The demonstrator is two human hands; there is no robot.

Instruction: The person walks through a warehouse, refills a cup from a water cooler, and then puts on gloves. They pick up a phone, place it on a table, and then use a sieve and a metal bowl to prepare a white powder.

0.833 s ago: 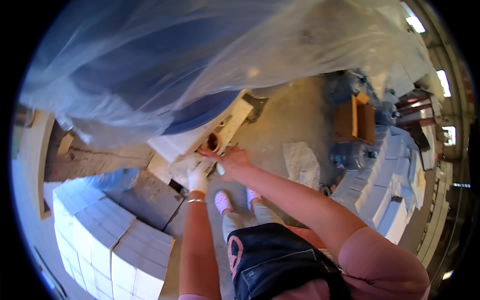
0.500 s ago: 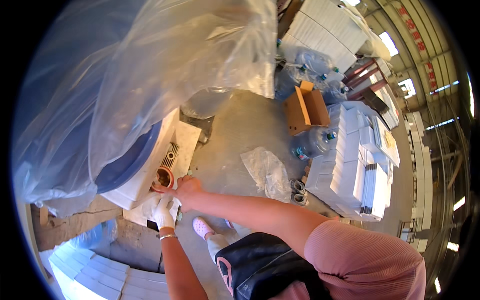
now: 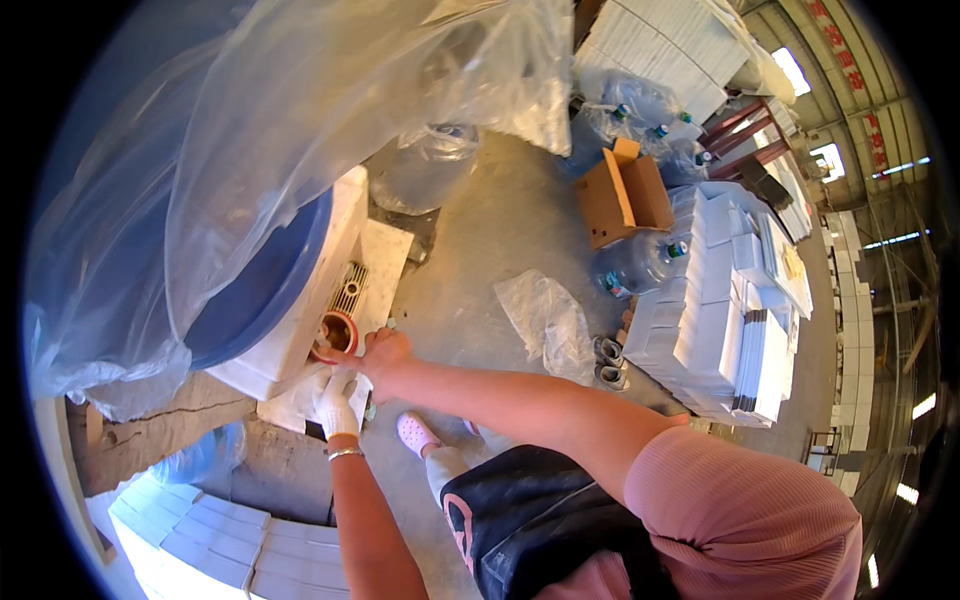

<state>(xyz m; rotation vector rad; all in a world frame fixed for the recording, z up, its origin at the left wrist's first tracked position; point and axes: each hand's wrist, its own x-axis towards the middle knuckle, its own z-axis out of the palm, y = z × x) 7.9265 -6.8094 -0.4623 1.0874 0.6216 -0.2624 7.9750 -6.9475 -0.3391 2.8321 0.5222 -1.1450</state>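
Note:
A small round bowl with a red rim (image 3: 354,331) and brownish contents sits at a pale ledge, beside a slotted metal grate (image 3: 349,288). My bare right hand (image 3: 386,356) reaches across from the right. One of its fingers stretches along the bowl's near rim and the others curl at its right side. Just below the bowl is my left hand (image 3: 338,404) in a white glove, with a bracelet at the wrist. Its fingertips meet the bowl's underside or the ledge edge, and their grip is partly hidden.
A blue tub (image 3: 265,290) under loose clear plastic sheeting (image 3: 300,130) fills the upper left. White stacked boxes (image 3: 690,300), an open cardboard box (image 3: 625,195) and large water bottles (image 3: 640,262) stand right. A crumpled plastic bag (image 3: 550,325) lies on the floor. More white stacks (image 3: 210,540) are lower left.
The view has shifted slightly, so the surroundings sit a little further right and higher. Both hands stay at the bowl with nearly the same pose.

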